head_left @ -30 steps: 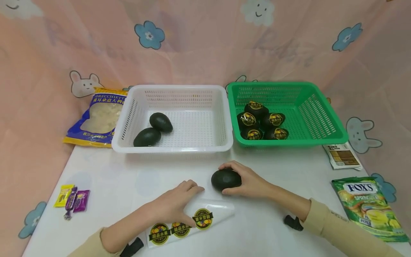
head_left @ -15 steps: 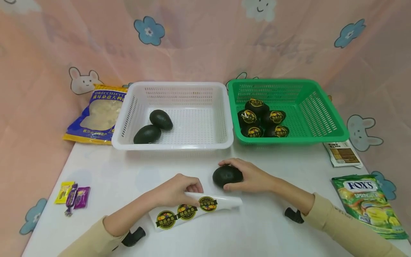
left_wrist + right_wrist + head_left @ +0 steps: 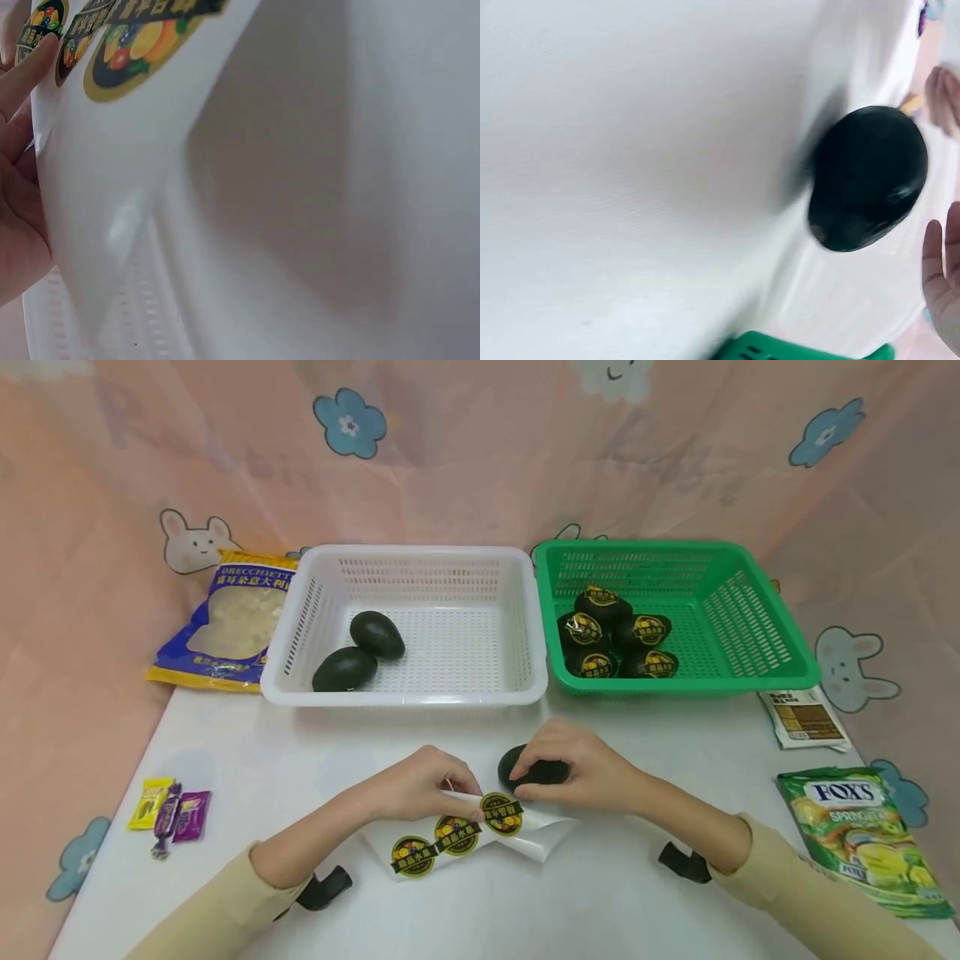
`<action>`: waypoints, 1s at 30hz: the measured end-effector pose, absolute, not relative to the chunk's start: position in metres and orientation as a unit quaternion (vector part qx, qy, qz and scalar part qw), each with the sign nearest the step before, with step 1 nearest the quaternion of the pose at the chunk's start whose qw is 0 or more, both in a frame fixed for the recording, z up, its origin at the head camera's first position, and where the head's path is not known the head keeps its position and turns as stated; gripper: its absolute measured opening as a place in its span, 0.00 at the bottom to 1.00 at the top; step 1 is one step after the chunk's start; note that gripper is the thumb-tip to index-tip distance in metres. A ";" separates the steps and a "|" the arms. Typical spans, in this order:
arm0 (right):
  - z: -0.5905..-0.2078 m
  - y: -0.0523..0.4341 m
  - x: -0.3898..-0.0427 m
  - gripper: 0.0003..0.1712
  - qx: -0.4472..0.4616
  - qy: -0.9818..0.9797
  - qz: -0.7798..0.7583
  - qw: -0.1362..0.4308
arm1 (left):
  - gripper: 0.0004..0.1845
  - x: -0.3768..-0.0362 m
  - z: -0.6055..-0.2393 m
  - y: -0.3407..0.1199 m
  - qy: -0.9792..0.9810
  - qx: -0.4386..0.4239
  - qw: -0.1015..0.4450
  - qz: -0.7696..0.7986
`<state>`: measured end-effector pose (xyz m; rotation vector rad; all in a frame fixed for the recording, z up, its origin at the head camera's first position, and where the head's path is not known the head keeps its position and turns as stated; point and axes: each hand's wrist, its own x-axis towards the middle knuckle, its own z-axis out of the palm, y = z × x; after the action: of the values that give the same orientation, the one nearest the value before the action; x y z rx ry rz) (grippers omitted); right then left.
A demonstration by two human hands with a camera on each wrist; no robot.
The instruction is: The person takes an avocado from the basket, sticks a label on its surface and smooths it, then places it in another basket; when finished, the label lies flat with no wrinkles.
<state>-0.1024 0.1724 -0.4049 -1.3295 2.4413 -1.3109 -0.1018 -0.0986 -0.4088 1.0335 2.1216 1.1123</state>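
Head view, left hand (image 3: 420, 785) pinching sticker sheet (image 3: 465, 839), right hand (image 3: 581, 768) cupping avocado (image 3: 536, 770)

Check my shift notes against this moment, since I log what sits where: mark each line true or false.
1. The white basket holds two bare avocados. True.
2. The labelled avocados lie in the white basket. False: they lie in the green basket.
3. The right hand grips an avocado on the table. True.
4. The left hand rests empty. False: it pinches the sticker sheet.
5. The candy bag lies left of the baskets. False: it lies at the right.
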 end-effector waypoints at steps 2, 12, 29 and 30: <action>-0.400 0.169 -0.099 0.07 -0.441 0.790 -0.423 0.045 | 0.04 -0.102 -0.407 -0.097 0.782 0.388 0.263 0.411; -0.397 0.169 -0.089 0.05 -0.396 0.811 -0.418 0.098 | 0.04 -0.103 -0.407 -0.092 0.783 0.385 0.269 0.408; -0.396 0.174 -0.090 0.04 -0.339 0.812 -0.445 0.166 | 0.10 -0.106 -0.407 -0.091 0.772 0.355 0.298 0.435; -0.396 0.174 -0.091 0.05 -0.337 0.812 -0.444 0.170 | 0.10 -0.107 -0.407 -0.091 0.771 0.351 0.299 0.440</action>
<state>-0.0905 0.1740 -0.3961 -0.9588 2.3088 -1.2630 -0.1066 -0.0906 -0.4073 0.9327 2.0476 1.1684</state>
